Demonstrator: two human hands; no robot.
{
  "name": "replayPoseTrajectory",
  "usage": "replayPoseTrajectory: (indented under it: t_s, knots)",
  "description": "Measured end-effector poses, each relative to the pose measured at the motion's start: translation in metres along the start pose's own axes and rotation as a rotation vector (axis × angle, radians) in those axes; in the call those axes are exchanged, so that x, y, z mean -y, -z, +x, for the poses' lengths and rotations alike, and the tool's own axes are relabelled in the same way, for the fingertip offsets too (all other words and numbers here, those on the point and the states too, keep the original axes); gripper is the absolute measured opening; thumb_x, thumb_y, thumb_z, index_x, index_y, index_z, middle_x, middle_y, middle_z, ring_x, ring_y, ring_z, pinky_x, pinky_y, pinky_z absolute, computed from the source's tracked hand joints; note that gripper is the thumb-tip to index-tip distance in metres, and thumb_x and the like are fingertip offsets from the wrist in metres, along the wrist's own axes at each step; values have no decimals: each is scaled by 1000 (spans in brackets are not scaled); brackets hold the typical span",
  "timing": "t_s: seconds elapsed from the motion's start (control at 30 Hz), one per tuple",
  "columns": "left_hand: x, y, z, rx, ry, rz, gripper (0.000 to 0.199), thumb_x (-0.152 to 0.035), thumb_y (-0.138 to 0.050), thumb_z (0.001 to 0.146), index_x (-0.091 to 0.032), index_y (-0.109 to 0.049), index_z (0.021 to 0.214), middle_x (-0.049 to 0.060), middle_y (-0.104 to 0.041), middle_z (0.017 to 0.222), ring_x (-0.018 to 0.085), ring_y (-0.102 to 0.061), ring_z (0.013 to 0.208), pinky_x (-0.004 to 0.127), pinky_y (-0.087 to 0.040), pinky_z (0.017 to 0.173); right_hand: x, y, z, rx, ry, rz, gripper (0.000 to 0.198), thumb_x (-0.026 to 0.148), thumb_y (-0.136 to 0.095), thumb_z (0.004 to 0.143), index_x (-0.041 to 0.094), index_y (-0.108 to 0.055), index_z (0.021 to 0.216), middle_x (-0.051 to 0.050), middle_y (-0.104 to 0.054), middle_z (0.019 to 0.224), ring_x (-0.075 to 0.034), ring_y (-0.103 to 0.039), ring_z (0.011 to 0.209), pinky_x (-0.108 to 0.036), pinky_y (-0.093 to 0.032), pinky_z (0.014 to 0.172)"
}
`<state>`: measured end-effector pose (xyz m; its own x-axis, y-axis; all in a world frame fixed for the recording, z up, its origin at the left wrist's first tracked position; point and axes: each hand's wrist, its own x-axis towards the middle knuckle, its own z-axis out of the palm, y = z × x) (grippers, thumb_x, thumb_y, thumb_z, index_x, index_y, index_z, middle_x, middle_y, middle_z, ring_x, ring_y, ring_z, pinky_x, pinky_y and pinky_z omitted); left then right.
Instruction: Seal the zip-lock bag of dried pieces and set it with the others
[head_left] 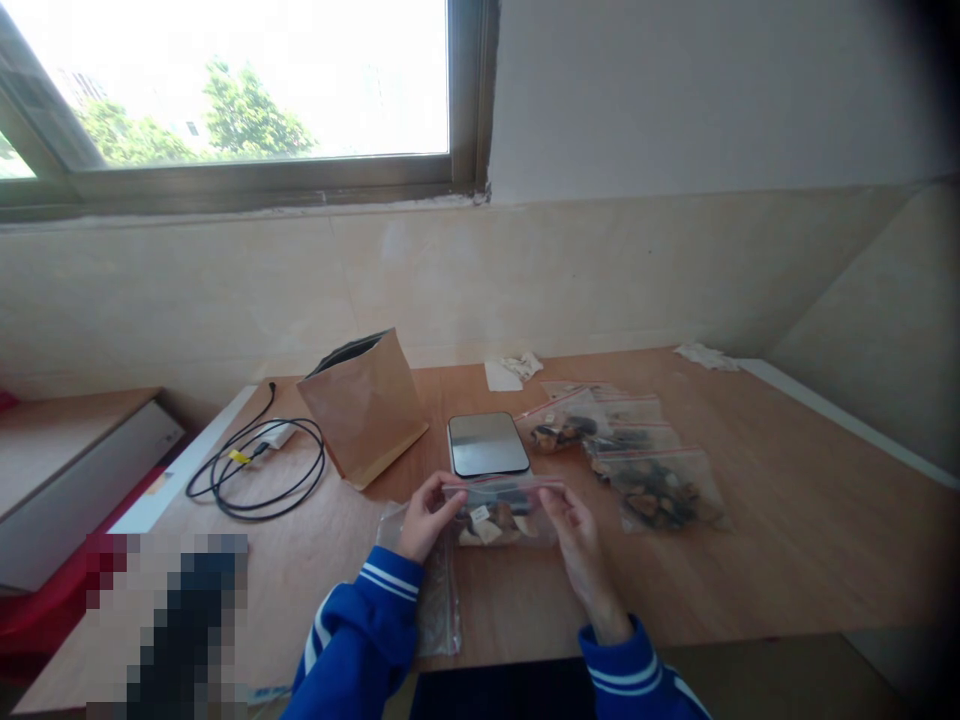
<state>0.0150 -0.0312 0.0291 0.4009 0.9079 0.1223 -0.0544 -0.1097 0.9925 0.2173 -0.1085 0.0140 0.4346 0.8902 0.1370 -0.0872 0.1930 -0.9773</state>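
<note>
A clear plastic zip bag with a red-lined top, filled with brown and pale dried pieces, is held just in front of a square silver-topped scale. Its upper corners are pinched between thumb and fingers by the left hand and the right hand, both nearly closed. Flat clear plastic bags are partly covered by the left forearm. The left side is crowded by an upright brown paper bag and a coiled black cable. On the right, overlapping filled zip bags are spread beside the scale. The brown wooden table is bounded behind by a beige wall; a broad stretch of wood is left between the filled bags and its right edge.
</note>
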Motion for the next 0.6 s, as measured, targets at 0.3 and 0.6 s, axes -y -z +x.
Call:
replayPoseTrajectory:
  t_s: [0.3,0.6]
  knots:
    - [-5,-3,-2,-67,-66,93,26,-41,-67,78,-15,-62,80,2,-60,81,14,-55,77,23,-42,69,-11,3,1,-50,15,-9,31,50,-62,82,21,-69,92,-6,-72,97,-24,-64,94,-37,-47,89]
    - [-6,-4,-3,-92,-82,128,27,-42,-66,78,-16,-62,80,3,-61,80,15,-56,77,24,-43,70,-15,5,1,-105,11,-41,29,47,-65,80,20,-69,89,-6,-72,92,-23,-64,92,-37,-48,87]
